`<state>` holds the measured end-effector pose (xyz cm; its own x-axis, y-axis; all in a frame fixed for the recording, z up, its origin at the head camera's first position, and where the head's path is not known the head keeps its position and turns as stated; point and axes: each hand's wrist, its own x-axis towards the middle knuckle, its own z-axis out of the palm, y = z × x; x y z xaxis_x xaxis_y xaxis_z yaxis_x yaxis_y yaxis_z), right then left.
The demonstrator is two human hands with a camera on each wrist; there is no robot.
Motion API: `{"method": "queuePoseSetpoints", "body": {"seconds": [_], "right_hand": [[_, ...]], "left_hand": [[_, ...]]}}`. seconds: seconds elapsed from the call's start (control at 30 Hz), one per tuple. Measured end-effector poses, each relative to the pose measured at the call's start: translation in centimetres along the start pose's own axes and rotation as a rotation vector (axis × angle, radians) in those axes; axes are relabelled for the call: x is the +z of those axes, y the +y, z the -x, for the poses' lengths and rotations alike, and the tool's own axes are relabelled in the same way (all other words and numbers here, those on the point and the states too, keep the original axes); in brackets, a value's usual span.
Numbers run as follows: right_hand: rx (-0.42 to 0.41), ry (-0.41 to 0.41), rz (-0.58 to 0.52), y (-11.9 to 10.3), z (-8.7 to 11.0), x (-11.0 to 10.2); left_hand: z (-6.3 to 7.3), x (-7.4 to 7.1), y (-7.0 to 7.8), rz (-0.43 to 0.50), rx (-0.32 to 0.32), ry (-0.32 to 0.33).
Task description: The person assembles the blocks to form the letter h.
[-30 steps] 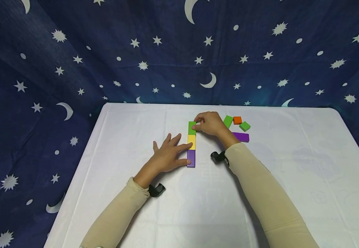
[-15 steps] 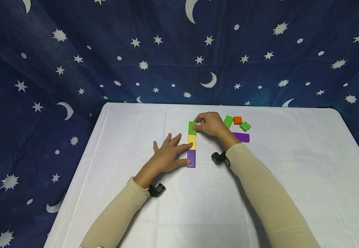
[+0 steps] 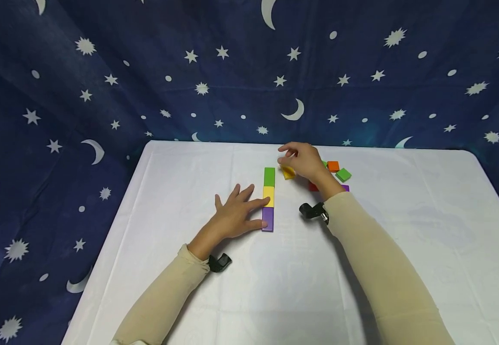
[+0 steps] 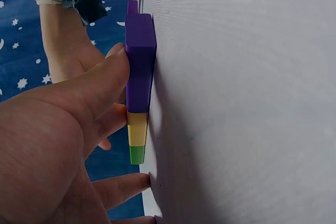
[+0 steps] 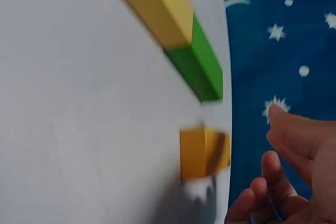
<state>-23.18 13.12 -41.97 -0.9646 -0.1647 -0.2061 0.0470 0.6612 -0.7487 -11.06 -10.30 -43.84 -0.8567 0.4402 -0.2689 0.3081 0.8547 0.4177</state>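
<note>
A green block (image 3: 269,177), a yellow block (image 3: 268,191) and a purple block (image 3: 267,214) lie end to end in a straight row on the white table. My left hand (image 3: 229,218) is spread beside this row, its thumb on the purple block and its index finger on the yellow one. In the left wrist view the thumb rests against the purple block's (image 4: 139,72) side. To the right of the green end sits a small yellow-orange block (image 3: 289,173). Over that block hovers my right hand (image 3: 303,160), fingers loosely bent, with nothing held; the right wrist view shows a gap between fingertips and block (image 5: 195,153).
Behind and beside the right wrist are an orange block (image 3: 333,166), a green block (image 3: 343,175), and partly covered red (image 3: 313,186) and purple (image 3: 346,188) blocks. A dark blue star-patterned cloth (image 3: 232,72) hangs at the table's far edge.
My right hand has left the green block and moved right and back, over the yellow-orange block, which now shows. The left hand and the row of blocks stay put.
</note>
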Motion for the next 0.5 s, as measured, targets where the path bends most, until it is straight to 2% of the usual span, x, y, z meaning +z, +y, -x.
{"method": "queuePoseSetpoints", "body": {"seconds": [0.13, 0.27, 0.4, 0.5], "right_hand": [[0.040, -0.052, 0.094, 0.5, -0.6, -1.4], [0.076, -0.151, 0.147, 1.2, -1.0, -2.2], [0.055, -0.238, 0.164, 1.5, -1.3, -2.2], [0.024, -0.253, 0.194, 1.8, -1.3, -2.0]], "left_hand": [[-0.1, 0.0, 0.0, 0.000, 0.004, -0.005], [-0.2, 0.0, 0.0, -0.006, 0.002, -0.008], [-0.2, 0.0, 0.0, -0.007, -0.002, -0.010], [-0.1, 0.1, -0.1, -0.005, 0.002, -0.002]]}}
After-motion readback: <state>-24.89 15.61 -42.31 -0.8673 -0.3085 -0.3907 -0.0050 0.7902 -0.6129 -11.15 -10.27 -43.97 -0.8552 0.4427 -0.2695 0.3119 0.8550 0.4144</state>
